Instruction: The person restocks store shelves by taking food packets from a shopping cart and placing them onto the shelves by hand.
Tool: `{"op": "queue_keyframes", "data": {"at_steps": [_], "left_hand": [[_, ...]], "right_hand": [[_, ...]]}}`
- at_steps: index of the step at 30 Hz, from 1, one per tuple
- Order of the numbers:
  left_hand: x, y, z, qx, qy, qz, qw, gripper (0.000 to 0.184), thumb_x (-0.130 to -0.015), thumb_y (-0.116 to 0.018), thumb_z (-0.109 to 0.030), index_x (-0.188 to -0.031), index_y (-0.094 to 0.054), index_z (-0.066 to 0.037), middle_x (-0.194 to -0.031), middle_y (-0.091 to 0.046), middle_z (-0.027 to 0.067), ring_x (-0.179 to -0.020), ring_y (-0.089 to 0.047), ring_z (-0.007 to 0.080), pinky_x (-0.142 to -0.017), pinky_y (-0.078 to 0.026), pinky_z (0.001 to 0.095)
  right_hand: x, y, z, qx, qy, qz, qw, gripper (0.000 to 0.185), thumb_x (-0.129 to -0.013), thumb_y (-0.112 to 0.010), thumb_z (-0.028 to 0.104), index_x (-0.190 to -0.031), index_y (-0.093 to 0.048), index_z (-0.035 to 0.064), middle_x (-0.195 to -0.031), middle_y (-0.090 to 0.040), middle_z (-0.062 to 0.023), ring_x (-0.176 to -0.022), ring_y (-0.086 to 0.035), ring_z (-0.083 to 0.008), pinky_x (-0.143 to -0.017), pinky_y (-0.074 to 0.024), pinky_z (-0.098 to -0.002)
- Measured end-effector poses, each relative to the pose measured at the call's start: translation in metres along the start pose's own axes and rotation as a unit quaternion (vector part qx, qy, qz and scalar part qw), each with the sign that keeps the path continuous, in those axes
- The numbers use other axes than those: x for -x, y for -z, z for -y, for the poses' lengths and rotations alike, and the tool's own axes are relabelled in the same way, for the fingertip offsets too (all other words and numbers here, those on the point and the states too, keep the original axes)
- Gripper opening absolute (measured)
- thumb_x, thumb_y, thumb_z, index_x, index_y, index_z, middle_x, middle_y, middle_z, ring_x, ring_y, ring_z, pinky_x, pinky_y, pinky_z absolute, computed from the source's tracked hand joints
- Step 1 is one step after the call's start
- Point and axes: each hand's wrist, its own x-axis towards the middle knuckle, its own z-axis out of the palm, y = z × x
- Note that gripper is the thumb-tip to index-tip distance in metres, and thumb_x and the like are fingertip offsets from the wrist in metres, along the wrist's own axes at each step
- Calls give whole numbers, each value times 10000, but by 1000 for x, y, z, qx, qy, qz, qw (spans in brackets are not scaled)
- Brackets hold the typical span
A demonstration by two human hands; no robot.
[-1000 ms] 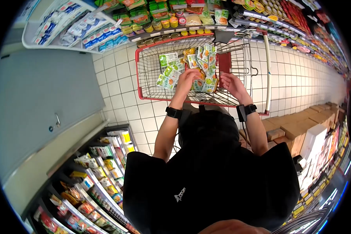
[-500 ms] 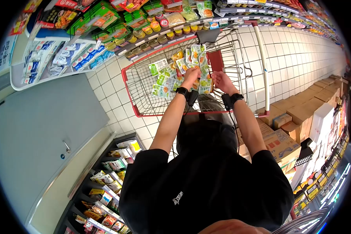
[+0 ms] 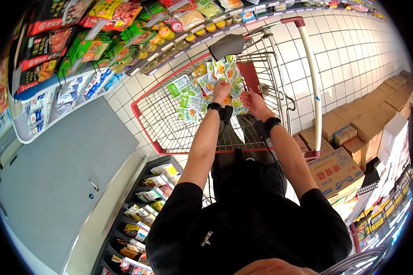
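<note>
Several green, white and orange snack packets [image 3: 188, 101] lie in a wire shopping cart [image 3: 158, 145] with a red rim. My left hand [image 3: 221, 90] is over the packets, its fingers curled together; whether it pinches a packet cannot be made out. To its right, my right hand [image 3: 253, 101] is close to the packets at the pile's right side, fingers bent inward, near the red panel [image 3: 249, 74] of the cart. Small things between its fingertips are too small to tell. Both wrists wear black bands.
Shelves with packaged food [image 3: 92, 48] run along the top left. A grey door [image 3: 64, 183] is at the left, with a low rack [image 3: 147, 208] beside it. Cardboard boxes [image 3: 336, 172] are stacked at the right. The cart's pale handle [image 3: 313, 82] stands right of my hands.
The view has turned, so the cart appears tilted and the shelves at the top left look nearer. My hands stay over the packets, the right fingers now more drawn together.
</note>
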Motion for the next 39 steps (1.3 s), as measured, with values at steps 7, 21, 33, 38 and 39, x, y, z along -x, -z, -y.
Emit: {"op": "queue_keyframes", "data": {"at_steps": [7,21,33,38,39], "left_hand": [[-21,-15,-26,-126,-16,-11,992,375,-869,-662,-331,-1039,-637,3,-923,-700,127,-860,-675,280,-757,-518,367],[7,1,-42,-122,-74,35,989,248,-958,-537,-201,-873,-612,21,-803,-691,165,-708,-684,254,-673,-503,360],[164,45,-73,148,-107,-16,983,244,-983,-582,-200,-1073,-659,13,-852,-684,25,-759,-577,62,-693,-433,214],[198,60,-68,193,-113,-21,975,271,-965,-614,-192,-1104,-665,35,-905,-692,37,-768,-586,71,-708,-447,225],[201,63,-66,206,-104,-24,973,270,-963,-618,-195,-1099,-670,32,-917,-691,40,-762,-581,69,-703,-445,225]], "right_hand": [[-2,7,-9,24,-22,-17,999,265,-978,-461,211,-1122,-585,25,-1028,-671,-71,-896,-616,-149,-776,-481,-268],[-8,11,-19,21,-54,21,998,337,-985,-471,291,-1122,-603,13,-1055,-676,-100,-965,-642,-178,-808,-511,-284],[13,-53,-19,-206,59,162,963,281,-943,-633,151,-1137,-520,-18,-1107,-614,-120,-1002,-622,-214,-840,-513,-326],[61,-74,-2,-176,85,192,962,264,-939,-613,101,-1165,-533,-11,-1117,-633,-109,-977,-636,-194,-810,-522,-319],[71,-74,2,-134,86,201,967,277,-940,-609,97,-1180,-530,-14,-1136,-630,-115,-1010,-633,-204,-845,-519,-327]]}}
